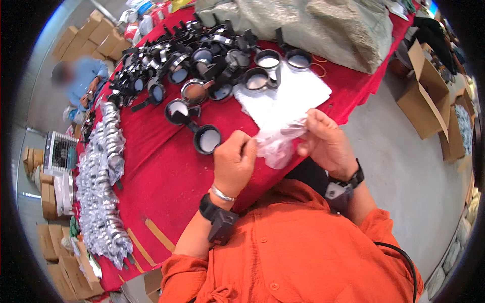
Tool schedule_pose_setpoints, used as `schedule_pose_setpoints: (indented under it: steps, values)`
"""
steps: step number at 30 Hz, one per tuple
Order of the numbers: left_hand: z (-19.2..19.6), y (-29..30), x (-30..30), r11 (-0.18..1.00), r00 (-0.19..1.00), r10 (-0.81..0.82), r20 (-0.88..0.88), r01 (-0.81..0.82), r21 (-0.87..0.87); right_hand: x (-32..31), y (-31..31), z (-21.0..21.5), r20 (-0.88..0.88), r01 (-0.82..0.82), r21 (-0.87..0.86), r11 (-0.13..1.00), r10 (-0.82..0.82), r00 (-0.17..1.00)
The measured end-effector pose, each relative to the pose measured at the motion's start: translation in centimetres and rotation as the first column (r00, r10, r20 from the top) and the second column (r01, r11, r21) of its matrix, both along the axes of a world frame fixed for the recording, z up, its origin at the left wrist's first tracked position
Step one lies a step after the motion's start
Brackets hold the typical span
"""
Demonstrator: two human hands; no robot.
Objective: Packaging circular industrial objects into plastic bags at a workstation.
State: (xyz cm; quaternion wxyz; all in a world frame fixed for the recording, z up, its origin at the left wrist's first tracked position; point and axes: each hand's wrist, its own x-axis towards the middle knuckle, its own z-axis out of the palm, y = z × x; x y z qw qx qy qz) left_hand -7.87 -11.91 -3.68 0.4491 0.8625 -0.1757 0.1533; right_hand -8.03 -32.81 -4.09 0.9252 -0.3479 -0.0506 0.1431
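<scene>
Bag (277, 151) pinched between my left hand (234, 162) and right hand (331, 145), I'm probably opening it; next likely calls for parting its layers.

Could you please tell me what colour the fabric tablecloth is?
The fabric tablecloth is red; the head view shows it best.

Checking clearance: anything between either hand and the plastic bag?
Nothing visible: left hand and right hand both already grip the bag, at opposite sides. The white sheet lies beyond it, not between.
</scene>
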Motion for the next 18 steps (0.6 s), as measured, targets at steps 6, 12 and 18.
schedule_pose_setpoints:
  steps: [6, 12, 18]
  values:
    - [0.7, 3.3, 0.7, 0.961, 0.987, 0.006, 0.160, -0.049, 0.271, 0.2, 0.0, -1.0, 0.085, -0.168, 0.238, 0.957, 0.152, 0.985]
    - [2.6, 10.7, 2.1, 0.690, 0.937, -0.235, 0.259, -0.026, 0.723, 0.2, 0.3, -0.8, -0.096, 0.081, -0.003, 0.997, -0.081, 0.992]
    - [0.2, 10.7, 1.8, 0.641, 0.966, -0.202, 0.163, 0.005, 0.768, 0.0, 2.3, -0.7, -0.076, 0.062, -0.112, 0.992, -0.071, 0.995]
